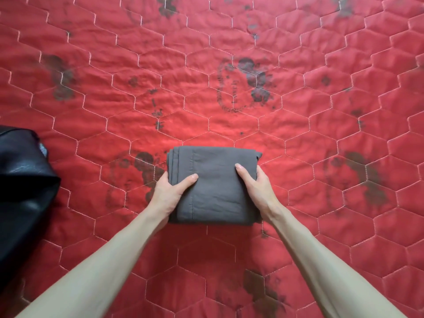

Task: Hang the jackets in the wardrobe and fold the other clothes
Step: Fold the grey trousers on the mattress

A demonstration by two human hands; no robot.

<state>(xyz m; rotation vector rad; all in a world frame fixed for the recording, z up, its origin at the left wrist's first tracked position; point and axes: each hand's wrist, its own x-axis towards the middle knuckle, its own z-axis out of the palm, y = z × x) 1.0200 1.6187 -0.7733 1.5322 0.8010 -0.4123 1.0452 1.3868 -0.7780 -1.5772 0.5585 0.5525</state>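
Observation:
A grey garment (pixel 214 180), folded into a thick rectangle, is at the middle of the red quilted bedcover (pixel 229 53). My left hand (pixel 169 191) grips its left edge, thumb on top and fingers tucked under. My right hand (pixel 257 187) grips its right edge the same way. A black leather jacket (pixel 20 191) lies crumpled at the left edge of the view, apart from both hands.
The bedcover has white hexagon stitching and dark blotchy prints, and it fills the whole view. Nothing else lies on it around the folded garment.

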